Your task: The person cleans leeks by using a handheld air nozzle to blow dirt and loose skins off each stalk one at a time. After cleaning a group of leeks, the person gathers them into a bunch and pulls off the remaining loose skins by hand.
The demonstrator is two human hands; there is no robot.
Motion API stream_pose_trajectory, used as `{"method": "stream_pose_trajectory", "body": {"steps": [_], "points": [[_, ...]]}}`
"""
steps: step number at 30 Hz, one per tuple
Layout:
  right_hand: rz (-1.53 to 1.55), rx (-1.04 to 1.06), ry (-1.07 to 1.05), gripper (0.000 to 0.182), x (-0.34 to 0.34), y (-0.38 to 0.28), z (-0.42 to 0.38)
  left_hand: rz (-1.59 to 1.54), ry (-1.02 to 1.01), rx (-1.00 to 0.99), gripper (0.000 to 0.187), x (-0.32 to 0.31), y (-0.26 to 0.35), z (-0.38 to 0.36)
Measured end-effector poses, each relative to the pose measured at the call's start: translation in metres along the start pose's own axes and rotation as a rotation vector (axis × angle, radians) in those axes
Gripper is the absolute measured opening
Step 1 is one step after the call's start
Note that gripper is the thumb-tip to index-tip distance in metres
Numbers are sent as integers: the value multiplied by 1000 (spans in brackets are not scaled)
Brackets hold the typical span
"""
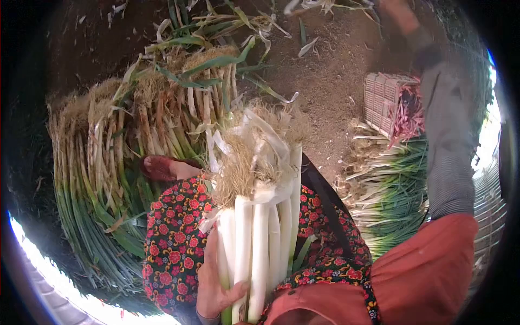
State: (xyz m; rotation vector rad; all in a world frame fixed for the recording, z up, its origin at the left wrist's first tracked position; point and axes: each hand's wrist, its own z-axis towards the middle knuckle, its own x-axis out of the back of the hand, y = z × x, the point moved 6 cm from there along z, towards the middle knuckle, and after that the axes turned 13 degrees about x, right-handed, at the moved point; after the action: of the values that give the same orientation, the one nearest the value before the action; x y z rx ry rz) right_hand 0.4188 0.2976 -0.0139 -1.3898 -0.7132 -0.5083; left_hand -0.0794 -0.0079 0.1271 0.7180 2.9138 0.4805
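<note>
My left hand (219, 290) is wrapped round a bunch of large green onions (260, 238), thumb across the white stems. The bunch leans on my lap, its stringy brown roots (241, 168) pointing away from me. Loose pale skins hang among these roots. The green ends are cut off by the bottom of the view. Far out at the upper right, my right hand (400, 16) is at the end of a stretched arm in a grey sleeve. Motion smears its fingers, and whether it holds anything cannot be made out. Pale peelings (325, 5) lie to its left.
Unpeeled green onions (103, 141) with soil-stained stems are heaped at the left, near my bare foot (169, 168). Cleaner green onions (387, 189) lie stacked at the right, below a woven basket (382, 103) with pink strips. Peeled leaves (211, 76) litter the soil ahead.
</note>
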Motion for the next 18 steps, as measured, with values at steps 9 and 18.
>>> {"method": "stream_pose_trajectory", "body": {"steps": [9,18], "points": [[-116,186,-625,37,-199,-168,-132,-244,-15,-19,104,-5,12,-5],[-190,281,-244,70,-111,-170,-96,90,117,-460,69,-1,26,-10]]}}
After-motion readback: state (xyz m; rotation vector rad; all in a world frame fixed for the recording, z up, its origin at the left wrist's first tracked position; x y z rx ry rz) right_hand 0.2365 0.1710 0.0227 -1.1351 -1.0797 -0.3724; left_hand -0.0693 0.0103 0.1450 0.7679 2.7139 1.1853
